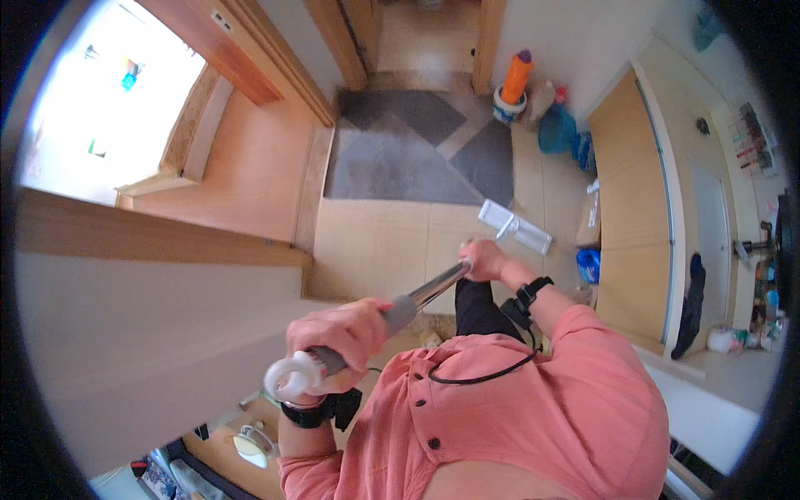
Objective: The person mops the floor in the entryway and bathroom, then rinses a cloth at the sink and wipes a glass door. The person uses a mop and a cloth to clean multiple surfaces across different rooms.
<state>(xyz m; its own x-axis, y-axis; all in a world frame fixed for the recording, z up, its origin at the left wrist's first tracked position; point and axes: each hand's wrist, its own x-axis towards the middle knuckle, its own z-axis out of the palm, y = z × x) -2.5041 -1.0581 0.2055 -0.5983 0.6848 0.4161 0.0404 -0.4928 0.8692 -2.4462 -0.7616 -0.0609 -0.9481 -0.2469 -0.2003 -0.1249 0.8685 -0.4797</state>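
Observation:
A flat mop, its metal pole (434, 286) running slantwise before my body, is held in both hands. My left hand (340, 337) is closed around the grey grip near the white looped end (292, 377). Lower on the pole, my right hand (484, 259) grips it close above the mop head. The white rectangular mop head (515, 227) lies on the tiled floor (375, 244), just off the front right corner of a grey patterned mat (400, 156). Whether a cloth is under the head cannot be seen.
Against the far right wall stand an orange bag in a pot (510, 106), a teal bucket (555, 129) and a cardboard box (589, 219). A blue package (588, 265) is beside a wooden door panel (631, 206). A doorway opens beyond the mat; a wall (162, 312) rises at left.

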